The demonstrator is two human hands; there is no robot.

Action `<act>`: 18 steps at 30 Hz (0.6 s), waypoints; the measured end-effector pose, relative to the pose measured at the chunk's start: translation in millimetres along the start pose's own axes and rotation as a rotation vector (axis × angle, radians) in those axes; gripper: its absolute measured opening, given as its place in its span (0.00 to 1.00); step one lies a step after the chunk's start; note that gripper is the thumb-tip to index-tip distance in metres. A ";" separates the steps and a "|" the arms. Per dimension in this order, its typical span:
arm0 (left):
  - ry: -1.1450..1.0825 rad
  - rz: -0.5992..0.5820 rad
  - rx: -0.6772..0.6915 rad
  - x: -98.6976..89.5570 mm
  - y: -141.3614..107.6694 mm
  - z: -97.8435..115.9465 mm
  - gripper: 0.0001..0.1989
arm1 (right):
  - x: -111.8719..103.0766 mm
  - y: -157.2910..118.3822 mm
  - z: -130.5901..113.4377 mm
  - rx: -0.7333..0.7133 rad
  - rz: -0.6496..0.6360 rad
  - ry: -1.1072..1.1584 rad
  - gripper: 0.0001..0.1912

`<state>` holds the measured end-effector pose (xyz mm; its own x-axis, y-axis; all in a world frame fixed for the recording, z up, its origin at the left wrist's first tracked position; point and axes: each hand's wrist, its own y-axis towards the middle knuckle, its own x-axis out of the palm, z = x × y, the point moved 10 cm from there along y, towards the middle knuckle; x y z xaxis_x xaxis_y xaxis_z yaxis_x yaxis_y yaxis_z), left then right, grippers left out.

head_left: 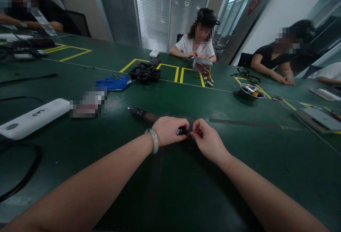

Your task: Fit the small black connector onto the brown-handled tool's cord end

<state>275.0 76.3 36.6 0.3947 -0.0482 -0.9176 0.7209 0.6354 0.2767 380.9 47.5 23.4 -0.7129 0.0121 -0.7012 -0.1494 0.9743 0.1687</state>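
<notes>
At the green table (170,189): 2 bare hands meet near the middle of the surface, around a small black piece (182,130).
Left hand (168,129): palm turned down, pale bangle (153,142) at the wrist, thumb and fingers curled nearly closed around the black piece, its end showing between them.
Right hand (209,139): fingers bent inward, thumb and fingertips drawn close together beside the same piece; whether they grip it or merely touch it cannot be told.
Black piece: between the 2 hands, largely covered, its full shape hidden.
Dark tool (137,112): lying just beyond the left hand, its slim metal tip pointing left.
Left side: a long white unit (39,118) marked 3, with a pixelated item (89,103) at its far end and a blue glove (113,82) farther off.
Far side: black plastic parts (145,74) lie beside yellow tape (176,75), while a person in a white shirt (205,49) sits with hands at a metal box (201,62) trailing coloured wires.
Right side: a shiny bowl (245,96) holds small items, well apart from the hands; beyond it sits a person in a dark top (269,55), forearms on the table.
</notes>
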 end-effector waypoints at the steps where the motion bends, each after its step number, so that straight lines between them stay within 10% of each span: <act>1: -0.005 0.002 0.002 -0.1 0.0 0.1 0.13 | 0.4 1.2 0.2 0.008 -0.015 -0.009 0.04; 12: 0.011 0.005 0.008 -0.2 0.0 1.0 0.14 | 1.5 8.1 -3.0 0.066 -0.165 -0.240 0.07; 18: 0.006 -0.023 0.010 5.2 -0.4 1.0 0.15 | 24.5 9.5 23.3 0.306 -0.478 -0.042 0.06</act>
<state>277.3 75.1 32.0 0.3748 -0.0583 -0.9253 0.7356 0.6262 0.2585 378.0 62.3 -8.4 -0.5860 -0.4434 -0.6782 -0.2387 0.8943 -0.3785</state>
